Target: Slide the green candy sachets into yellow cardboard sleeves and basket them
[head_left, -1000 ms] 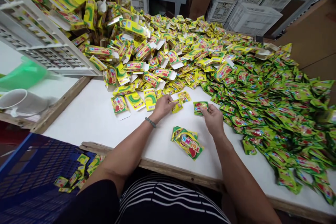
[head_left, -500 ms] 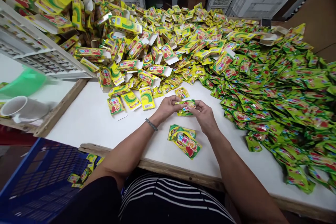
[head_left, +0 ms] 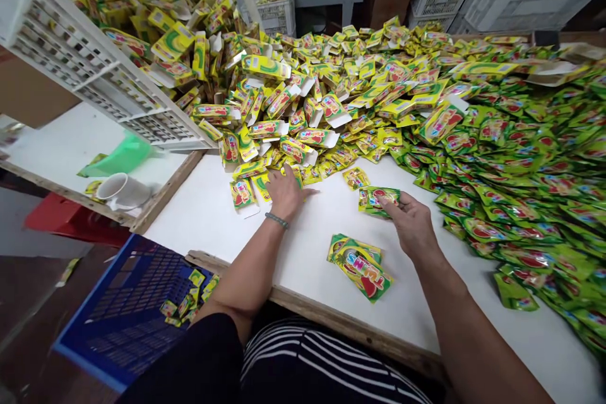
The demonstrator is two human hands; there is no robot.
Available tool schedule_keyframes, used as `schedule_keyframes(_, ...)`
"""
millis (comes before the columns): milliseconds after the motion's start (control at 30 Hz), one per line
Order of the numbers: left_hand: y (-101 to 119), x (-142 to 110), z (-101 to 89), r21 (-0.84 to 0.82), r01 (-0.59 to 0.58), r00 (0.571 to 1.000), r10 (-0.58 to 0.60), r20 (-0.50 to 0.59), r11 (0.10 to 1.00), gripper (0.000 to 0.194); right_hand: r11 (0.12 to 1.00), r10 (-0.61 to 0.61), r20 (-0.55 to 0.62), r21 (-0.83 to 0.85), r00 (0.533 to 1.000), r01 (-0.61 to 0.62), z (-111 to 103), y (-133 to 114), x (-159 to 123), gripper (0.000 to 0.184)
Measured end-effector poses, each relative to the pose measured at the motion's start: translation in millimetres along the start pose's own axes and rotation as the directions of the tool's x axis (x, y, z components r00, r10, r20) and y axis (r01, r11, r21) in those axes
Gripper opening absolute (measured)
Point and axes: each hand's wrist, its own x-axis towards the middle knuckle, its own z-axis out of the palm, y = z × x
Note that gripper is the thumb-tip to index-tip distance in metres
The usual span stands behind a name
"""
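Note:
My right hand point(head_left: 411, 222) is closed on a green candy sachet point(head_left: 375, 198), held just above the white table point(head_left: 312, 246). My left hand point(head_left: 285, 189) lies on a flat yellow carton point(head_left: 263, 184) at the near edge of the carton pile, fingers bent over it. A small stack of green sachets point(head_left: 360, 264) lies on the table between my forearms. One loose yellow sachet point(head_left: 356, 177) lies between my hands.
A big heap of yellow folded cartons point(head_left: 303, 95) fills the back left, a heap of green sachets point(head_left: 530, 158) the right. A tilted white crate point(head_left: 95, 69) spills cartons. A blue crate point(head_left: 127, 309) sits low left. A white cup point(head_left: 120, 189) and green scoop point(head_left: 125, 154) lie on the side table.
My hands held one sachet together in front of me. They have parted: the left reached left to the cartons, the right kept the sachet. The camera view turned left.

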Motion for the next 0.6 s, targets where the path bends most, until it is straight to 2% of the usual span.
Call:
schedule_keyframes(67, 0.5, 0.6, 1.4, 0.039, -0.048, 0.996, 0.045, 0.077, 0.998, 0.069, 0.999, 0.0, 0.007, -0.036, 1.0, 0.0, -0.6, 1.0, -0.2, 0.034)
schedule_keyframes(133, 0.7, -1.1, -1.7, 0.019, -0.071, 0.992, 0.068, 0.103, 0.997, 0.06, 0.999, 0.006, 0.014, -0.046, 1.0, -0.005, -1.4, 1.4, -0.4, 0.033)
schedule_keyframes(200, -0.4, -3.2, -7.2, -0.054, -0.09, 0.991, 0.095, 0.091, 0.994, 0.048, 1.0, 0.001, 0.031, -0.027, 1.0, 0.0, -2.7, 0.7, -0.3, 0.033)
schedule_keyframes(267, -1.4, -4.5, -10.2, -0.214, -0.174, 0.977, 0.195, 0.082, 0.961, 0.034, 1.0, -0.02, 0.052, -0.005, 0.998, 0.02, -3.9, -2.2, 0.0, 0.033)
schedule_keyframes(333, 0.1, -5.8, -6.9, -0.432, -0.29, 0.924, 0.367, 0.105, 0.854, 0.026, 0.998, -0.059, 0.048, 0.034, 0.997, 0.057, -3.9, -7.4, 0.5, 0.032)
schedule_keyframes(400, 5.4, -8.4, 2.7, -0.624, -0.333, 0.848, 0.514, 0.129, 0.707, 0.029, 0.99, -0.111, 0.013, 0.09, 0.994, 0.11, -2.0, -14.0, 1.8, 0.032)
schedule_keyframes(500, 17.6, -15.5, 19.8, -0.788, -0.279, 0.778, 0.61, 0.148, 0.549, 0.038, 0.976, -0.176, -0.044, 0.119, 0.983, 0.18, 1.3, -21.9, 5.7, 0.032)
schedule_keyframes(600, 27.3, -22.2, 29.0, -0.888, -0.179, 0.733, 0.659, 0.167, 0.424, 0.043, 0.986, -0.163, 0.02, 0.037, 0.986, 0.162, -1.0, -24.0, 10.1, 0.031)
